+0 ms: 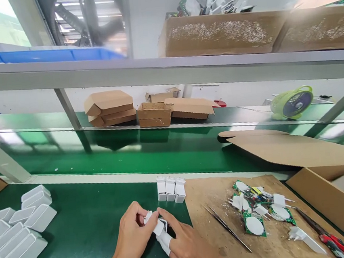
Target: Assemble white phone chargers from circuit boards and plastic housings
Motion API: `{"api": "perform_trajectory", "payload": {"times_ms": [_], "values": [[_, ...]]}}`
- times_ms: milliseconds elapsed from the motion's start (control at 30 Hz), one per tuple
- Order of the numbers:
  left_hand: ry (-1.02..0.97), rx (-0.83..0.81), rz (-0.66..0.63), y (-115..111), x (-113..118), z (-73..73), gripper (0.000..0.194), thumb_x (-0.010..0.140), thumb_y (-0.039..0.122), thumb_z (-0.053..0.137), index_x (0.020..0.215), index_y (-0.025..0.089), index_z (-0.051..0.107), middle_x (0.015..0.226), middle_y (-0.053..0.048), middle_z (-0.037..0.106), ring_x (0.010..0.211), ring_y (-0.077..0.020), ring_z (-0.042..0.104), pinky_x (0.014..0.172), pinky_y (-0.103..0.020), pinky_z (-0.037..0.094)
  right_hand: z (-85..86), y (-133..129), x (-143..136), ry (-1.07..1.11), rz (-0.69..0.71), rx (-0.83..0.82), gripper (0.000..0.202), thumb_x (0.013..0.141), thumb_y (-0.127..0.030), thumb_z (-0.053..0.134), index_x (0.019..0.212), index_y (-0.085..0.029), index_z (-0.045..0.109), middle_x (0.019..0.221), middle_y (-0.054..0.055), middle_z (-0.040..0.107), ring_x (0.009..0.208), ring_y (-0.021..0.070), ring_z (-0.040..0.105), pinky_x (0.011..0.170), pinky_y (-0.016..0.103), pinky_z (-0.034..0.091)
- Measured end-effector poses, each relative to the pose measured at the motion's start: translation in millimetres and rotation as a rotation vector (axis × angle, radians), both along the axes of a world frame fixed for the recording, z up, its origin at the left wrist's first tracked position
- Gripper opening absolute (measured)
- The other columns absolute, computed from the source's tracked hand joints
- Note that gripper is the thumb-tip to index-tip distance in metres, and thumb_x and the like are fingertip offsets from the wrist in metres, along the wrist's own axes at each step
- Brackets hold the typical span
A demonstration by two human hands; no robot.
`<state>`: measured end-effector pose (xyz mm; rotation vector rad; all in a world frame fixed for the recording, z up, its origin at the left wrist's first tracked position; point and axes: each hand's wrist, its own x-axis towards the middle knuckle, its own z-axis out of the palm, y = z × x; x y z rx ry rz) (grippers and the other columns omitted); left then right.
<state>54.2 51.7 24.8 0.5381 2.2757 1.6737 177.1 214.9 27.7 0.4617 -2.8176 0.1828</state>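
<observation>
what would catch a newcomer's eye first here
First the two hands at bottom centre: the left hand and right hand pinch a small white plastic housing between them over the green mat. To the left lies a heap of empty white shells. To the right, green circuit boards and tweezers clutter a brown board, with three finished white plugs standing at the mat's far edge.

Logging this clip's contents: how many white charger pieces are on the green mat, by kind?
Empty white shells at left: about 10
Assembled white plugs standing in a row: 3
White piece held by left hand and right hand: 1
Total: about 14
</observation>
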Motion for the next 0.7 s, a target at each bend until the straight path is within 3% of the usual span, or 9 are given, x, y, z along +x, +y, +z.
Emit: {"api": "perform_trajectory", "payload": {"times_ms": [167, 300, 433, 533, 633, 700], "values": [[0.016, -0.090, 0.015, 9.5, 6.2, 8.2, 0.041, 0.084, 0.064, 0.058, 0.077, 0.024, 0.053, 0.061, 0.007, 0.043, 0.058, -0.0148, 0.043, 0.059, -0.028, 0.030, 14.7, -6.7, -0.3, 0.032, -0.006, 0.095, 0.034, 0.082, -0.002, 0.050, 0.109, -0.010, 0.069, 0.147, 0.030, 0.059, 0.118, 0.0330, 0.073, 0.094, 0.037, 0.064], [0.033, -0.064, -0.025, 7.3, 3.6, 10.6, 0.043, 0.085, 0.065, 0.058, 0.095, 0.022, 0.057, 0.060, 0.009, 0.040, 0.058, -0.0156, 0.044, 0.062, -0.029, 0.033, 11.0, -10.6, -2.5, 0.037, -0.017, 0.115, 0.043, 0.078, -0.002, 0.052, 0.118, -0.009, 0.067, 0.134, 0.024, 0.068, 0.113, 0.0315, 0.074, 0.091, 0.036, 0.065], [-0.045, 0.121, -0.152, -7.2, 0.5, 7.5, 0.059, 0.094, 0.070, 0.055, 0.122, 0.019, 0.057, 0.067, 0.008, 0.044, 0.063, -0.0149, 0.046, 0.062, -0.027, 0.038, 1.3, -8.0, -2.0, 0.021, -0.051, -0.006, 0.038, 0.070, -0.002, 0.055, 0.102, -0.016, 0.069, 0.130, 0.017, 0.068, 0.098, 0.0270, 0.074, 0.083, 0.034, 0.065], [-0.074, 0.192, -0.099, -21.4, -6.1, 1.5, 0.061, 0.099, 0.071, 0.052, 0.130, 0.019, 0.055, 0.073, 0.005, 0.050, 0.065, -0.0142, 0.048, 0.060, -0.026, 0.041, -0.2, -3.3, -0.5, 0.075, -0.088, -0.141, 0.037, 0.080, -0.003, 0.055, 0.110, -0.018, 0.068, 0.131, 0.014, 0.066, 0.093, 0.0225, 0.072, 0.082, 0.031, 0.064], [0.047, 0.213, -0.027, -29.8, -14.6, -2.7, 0.045, 0.104, 0.061, 0.053, 0.127, 0.022, 0.060, 0.080, 0.002, 0.057, 0.067, -0.0127, 0.054, 0.062, -0.024, 0.047, -0.6, 0.9, -1.1, 0.124, -0.127, -0.267, 0.031, 0.093, -0.007, 0.052, 0.116, -0.020, 0.068, 0.132, 0.015, 0.064, 0.100, 0.0224, 0.072, 0.085, 0.032, 0.064], [0.255, 0.220, -0.080, -30.2, -18.2, -3.5, 0.035, 0.107, 0.050, 0.055, 0.132, 0.027, 0.062, 0.095, -0.001, 0.065, 0.080, -0.0128, 0.063, 0.073, -0.024, 0.056, -3.8, 3.1, -2.6, 0.067, -0.105, -0.300, 0.033, 0.094, -0.007, 0.050, 0.119, -0.020, 0.067, 0.128, 0.015, 0.065, 0.103, 0.0229, 0.071, 0.088, 0.034, 0.064]]}}
